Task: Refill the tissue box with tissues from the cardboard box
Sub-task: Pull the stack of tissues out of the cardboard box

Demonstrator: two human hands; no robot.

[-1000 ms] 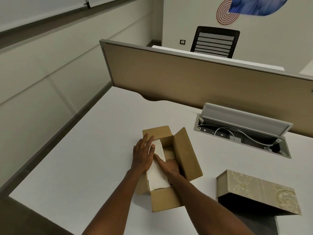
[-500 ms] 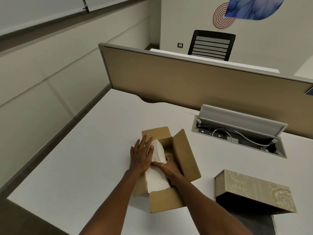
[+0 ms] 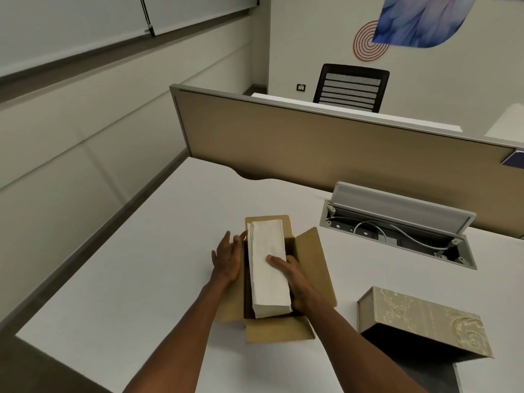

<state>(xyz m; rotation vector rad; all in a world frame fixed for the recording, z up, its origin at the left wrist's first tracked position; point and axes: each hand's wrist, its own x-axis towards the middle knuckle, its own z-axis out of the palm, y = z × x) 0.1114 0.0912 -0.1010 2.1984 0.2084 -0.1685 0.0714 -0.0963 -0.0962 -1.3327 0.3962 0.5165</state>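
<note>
White desk [image 3: 119,279] fills lower frame; cardboard box [image 3: 279,331] seen open at centre, flaps out; patterned tissue box [image 3: 419,319] lies at lower right, well apart; white tissue stack [image 3: 268,268] is held above the carton; right hand [image 3: 295,279] clasps its right side; left hand [image 3: 226,259] is spread open against the left side.

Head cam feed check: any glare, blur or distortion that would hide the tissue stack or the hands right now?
Head view: dim, even light, no glare; the tissue stack and both hands, left hand and right hand, look sharp; the cardboard box interior is in deep shadow; wide-angle lens bends the partition edge.
</note>
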